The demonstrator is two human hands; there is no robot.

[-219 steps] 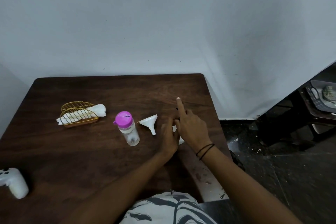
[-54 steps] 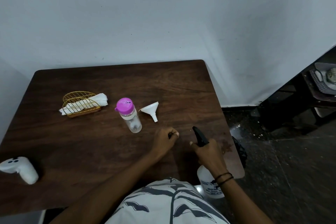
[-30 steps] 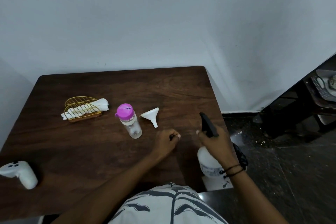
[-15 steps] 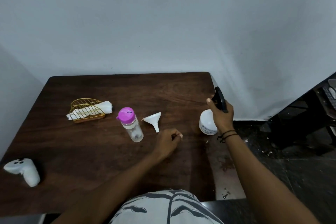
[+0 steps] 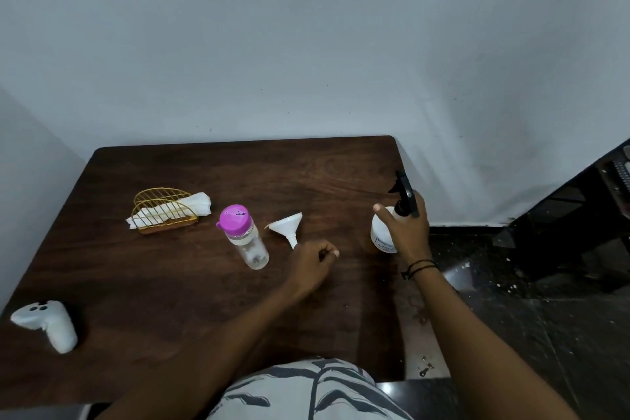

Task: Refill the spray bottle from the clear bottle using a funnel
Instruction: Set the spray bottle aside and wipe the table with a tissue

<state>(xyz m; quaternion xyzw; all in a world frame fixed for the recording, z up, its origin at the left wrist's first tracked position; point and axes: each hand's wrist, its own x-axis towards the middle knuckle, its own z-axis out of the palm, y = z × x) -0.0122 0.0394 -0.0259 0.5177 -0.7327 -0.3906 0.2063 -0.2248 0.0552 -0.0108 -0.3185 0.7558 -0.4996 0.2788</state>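
Placement is the job right now: I am bringing the sprayer [image 5: 383,232] onto the table [image 5: 191,286] with my right hand [image 5: 407,232], whose fingers are wrapping its neck just under the black trigger head. The white body is sitting at the table's right edge, and I cannot tell whether its base is touching the wood or hanging just above it. I am judging that edge as the main risk, so I am planning to steer the sprayer inward, toward the middle, before letting go, and to set it down flat and upright.

My left hand [image 5: 312,262] is resting on the table with fingers curled; whether it is pinching something small I cannot tell. It is lying just beside the spout of the funnel [image 5: 286,227], which is tipped on its side. The bottle [image 5: 247,237], clear with a pink cap on, is standing upright just left of the funnel.

To do this well, I am aiming to land the sprayer near the funnel and bottle, so that everything is within easy reach. The head needs unscrewing next, I think, so a firm hold on the body is going to matter.
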